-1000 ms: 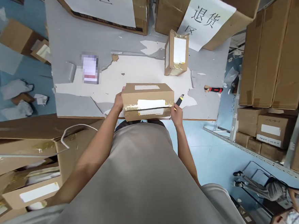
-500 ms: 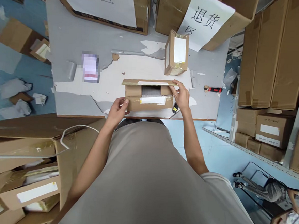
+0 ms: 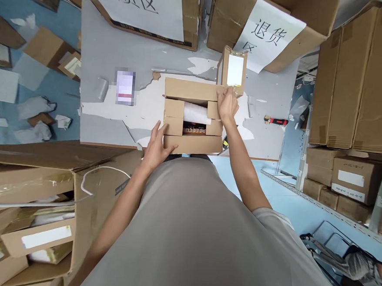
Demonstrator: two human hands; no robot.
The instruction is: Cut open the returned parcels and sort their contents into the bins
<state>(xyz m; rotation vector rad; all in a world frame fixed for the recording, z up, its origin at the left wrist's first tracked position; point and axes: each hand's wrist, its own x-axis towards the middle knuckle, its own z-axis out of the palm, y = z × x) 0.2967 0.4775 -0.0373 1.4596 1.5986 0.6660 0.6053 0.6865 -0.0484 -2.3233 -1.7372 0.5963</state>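
In front of me lies a small cardboard box (image 3: 191, 144) with its two long flaps folded outward and its short end flaps still across the ends. Through the middle gap a white padded wrap (image 3: 195, 113) shows, and below it something dark with orange lettering (image 3: 195, 128). My right hand (image 3: 227, 105) is closed on the right end of the far flap, fingers curled. At the left near corner, my left hand (image 3: 157, 147) has its fingers apart, thumb resting on the near flap. A utility knife (image 3: 225, 143), partly hidden, lies by the box's right side.
A taped box with a white label (image 3: 235, 70) stands just beyond my right hand. A red-and-black knife (image 3: 276, 121) lies further right; a blurred phone-like item (image 3: 125, 87) is left. Large signed cartons (image 3: 137, 23) line the back. A big open carton (image 3: 97, 210) stands lower left.
The box's long flaps have been spread apart, uncovering the wrap and dark item. My right hand has moved up with the far flap; my left thumb has shifted onto the near flap.
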